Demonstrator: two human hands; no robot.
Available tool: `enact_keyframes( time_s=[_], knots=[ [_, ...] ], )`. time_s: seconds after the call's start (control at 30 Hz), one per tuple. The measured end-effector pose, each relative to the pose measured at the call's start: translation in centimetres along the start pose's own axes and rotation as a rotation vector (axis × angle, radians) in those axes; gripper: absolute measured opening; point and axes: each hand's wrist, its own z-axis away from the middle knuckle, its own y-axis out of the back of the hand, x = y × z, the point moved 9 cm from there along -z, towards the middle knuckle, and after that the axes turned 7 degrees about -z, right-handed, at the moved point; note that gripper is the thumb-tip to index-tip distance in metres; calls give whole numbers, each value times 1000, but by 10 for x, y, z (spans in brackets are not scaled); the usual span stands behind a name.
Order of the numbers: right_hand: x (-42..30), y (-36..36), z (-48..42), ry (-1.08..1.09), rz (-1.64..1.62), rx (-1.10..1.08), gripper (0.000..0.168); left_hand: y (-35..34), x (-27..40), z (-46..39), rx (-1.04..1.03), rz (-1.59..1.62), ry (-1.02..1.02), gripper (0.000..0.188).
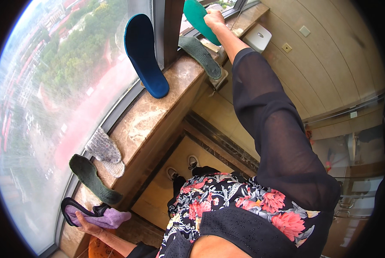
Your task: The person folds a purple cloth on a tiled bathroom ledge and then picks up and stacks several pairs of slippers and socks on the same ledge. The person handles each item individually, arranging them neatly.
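Note:
At the top, my right hand point(214, 18) is closed on the edge of a green shoe insole point(197, 19) by the window. My left hand point(88, 224), fingers spread, rests against a purple cloth item with black trim point(110, 217) at the lower left; whether it grips it is unclear. Beside that lies a dark green fuzzy insole point(90, 179). Further along the sill are a grey patterned insole point(103, 146) and a whitish one point(115, 168) partly under it. A blue insole point(145, 54) leans upright against the window. A grey-green fuzzy insole point(202, 56) lies nearer my right hand, overhanging the sill.
The brown marble sill point(144, 119) runs diagonally below the large window point(82, 80). A white box-like fixture point(258, 38) is near the tiled wall at upper right. An orange bag point(99, 248) is below my left hand. My shoes point(193, 161) are on the floor.

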Motion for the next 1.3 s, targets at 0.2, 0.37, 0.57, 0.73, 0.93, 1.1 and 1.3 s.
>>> enact_keyframes(
  time_s=[0.2,0.37,0.57,0.73,0.93,1.1,1.3],
  knots=[
    [17,-15,-22,-52,171,-117,34,-7,7,5,15,31,27,47],
    [14,-10,0,-196,150,-140,38,0,3,5,28,17,31,49],
    [65,-18,-30,-105,358,-144,36,-10,-3,1,-5,25,62,48],
    [-23,21,22,82,357,66,24,5,2,4,32,8,17,44],
    [-28,-10,51,388,716,-44,20,-2,3,6,37,5,51,42],
    [-17,-17,67,301,627,-180,18,-3,6,8,51,-21,58,43],
    [-37,3,57,267,561,-96,20,2,0,3,59,22,-1,44]
  ],
)
